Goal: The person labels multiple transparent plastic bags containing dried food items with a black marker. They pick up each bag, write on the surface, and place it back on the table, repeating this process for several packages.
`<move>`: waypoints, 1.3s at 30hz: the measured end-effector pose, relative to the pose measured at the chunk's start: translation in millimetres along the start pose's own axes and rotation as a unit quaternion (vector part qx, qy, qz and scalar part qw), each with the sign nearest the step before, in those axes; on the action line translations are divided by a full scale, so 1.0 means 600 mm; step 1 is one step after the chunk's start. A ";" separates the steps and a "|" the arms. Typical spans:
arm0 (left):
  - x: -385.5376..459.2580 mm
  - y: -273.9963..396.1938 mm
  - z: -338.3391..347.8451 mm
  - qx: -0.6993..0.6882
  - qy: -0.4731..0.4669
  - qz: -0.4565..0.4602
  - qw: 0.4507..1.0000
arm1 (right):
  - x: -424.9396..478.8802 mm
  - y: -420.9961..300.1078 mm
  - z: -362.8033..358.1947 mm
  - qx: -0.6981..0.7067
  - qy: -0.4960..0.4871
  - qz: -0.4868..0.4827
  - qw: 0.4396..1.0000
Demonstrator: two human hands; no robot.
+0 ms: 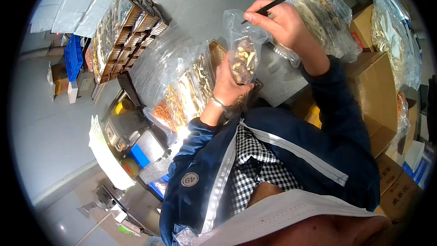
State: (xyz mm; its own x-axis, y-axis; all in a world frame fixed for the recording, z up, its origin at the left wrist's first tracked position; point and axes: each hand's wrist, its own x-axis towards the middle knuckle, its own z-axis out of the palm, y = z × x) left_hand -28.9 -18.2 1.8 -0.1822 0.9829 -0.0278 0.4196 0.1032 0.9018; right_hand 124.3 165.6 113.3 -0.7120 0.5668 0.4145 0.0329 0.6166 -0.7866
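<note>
My left hand (229, 80) grips the lower part of a clear plastic bag (235, 18) in front of my chest. Brown and pale dried pieces, which look like mushrooms, fill the bag's lower part (245, 58); its upper part is slack. In my right hand (273, 18) is a slim black pointed tool (269, 5), probably tweezers, held at the bag's upper end. The tool's tip overlaps the clear plastic, and I cannot tell whether it is inside. Left of the bag, a row of filled clear bags (186, 92) leans together beside a gold-coloured ribbed tray (216, 53).
A metal worktop (191, 0) spreads ahead. Stacked bagged trays (119, 37) stand at its left, and more filled bags (314, 17) lie at the right. An open cardboard box (372, 89) sits by my right arm. A scale-like machine (126, 126) is at lower left.
</note>
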 end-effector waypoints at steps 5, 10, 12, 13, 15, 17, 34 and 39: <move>-0.006 -0.001 0.014 -0.007 0.017 0.033 0.999 | -0.006 -0.005 0.010 -0.085 -0.027 -0.067 0.994; -0.001 0.013 0.026 0.052 0.017 0.034 0.998 | -0.021 0.038 0.037 -0.188 0.004 -0.162 0.969; 0.005 -0.013 0.025 0.035 0.041 0.045 0.998 | -0.032 0.038 0.021 -0.061 0.055 -0.071 0.994; 0.006 -0.016 0.019 0.025 0.054 0.045 0.997 | -0.035 0.028 0.013 0.033 0.075 0.017 0.997; 0.021 -0.048 -0.012 -0.072 0.147 -0.026 0.986 | -0.022 0.013 -0.003 0.150 0.210 0.045 0.965; 0.065 -0.034 -0.084 -0.058 0.278 -0.022 0.959 | -0.037 -0.003 -0.011 0.176 0.213 0.116 0.954; 0.062 -0.020 -0.198 -0.444 0.411 0.014 0.796 | -0.115 -0.001 0.167 -0.109 0.019 -0.153 0.982; 0.058 -0.037 -0.215 -0.313 0.458 0.049 0.831 | -0.132 0.038 0.160 0.328 -0.002 0.181 0.927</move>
State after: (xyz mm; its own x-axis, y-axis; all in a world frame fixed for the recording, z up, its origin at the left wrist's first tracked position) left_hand -159.2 -5.7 36.6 -0.8947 0.4243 0.1399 -0.0208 -0.3524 0.9356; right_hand 114.0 82.6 18.7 -0.7403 0.6688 0.0679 -0.1627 -0.0803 -0.9834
